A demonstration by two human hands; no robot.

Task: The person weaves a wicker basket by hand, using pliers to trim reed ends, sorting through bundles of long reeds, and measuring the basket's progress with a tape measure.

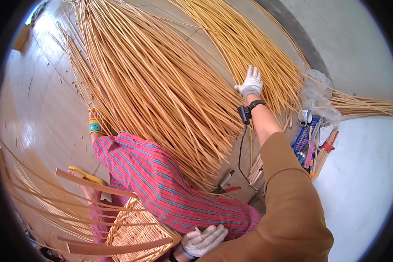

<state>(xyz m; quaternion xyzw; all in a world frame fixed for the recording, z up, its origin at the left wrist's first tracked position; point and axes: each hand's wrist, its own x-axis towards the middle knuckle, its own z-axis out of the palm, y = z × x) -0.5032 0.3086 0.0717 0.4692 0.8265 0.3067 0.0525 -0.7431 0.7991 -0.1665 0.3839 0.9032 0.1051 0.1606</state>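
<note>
My right hand (251,82), in a white glove, is stretched out over the far bundle of yellowish canes (249,48). Its fingers are spread against the canes and hold nothing. My left hand (204,240), gloved too, lies flat with fingers extended on the red plaid cloth (161,179) over my lap. Just left of it is a partly woven wicker basket (135,231), tilted on its side, with long flat stakes (118,249) sticking out to the left. A larger bundle of brown canes (148,78) lies across the floor in front of my legs.
Cutters with red handles (229,189) lie beside my lap. To the right are a blue plastic basket (301,139) of tools, a white mug (305,116), a clear plastic bag (316,91) and sticks tied with red (327,146). A black cable (241,153) hangs from my right wrist.
</note>
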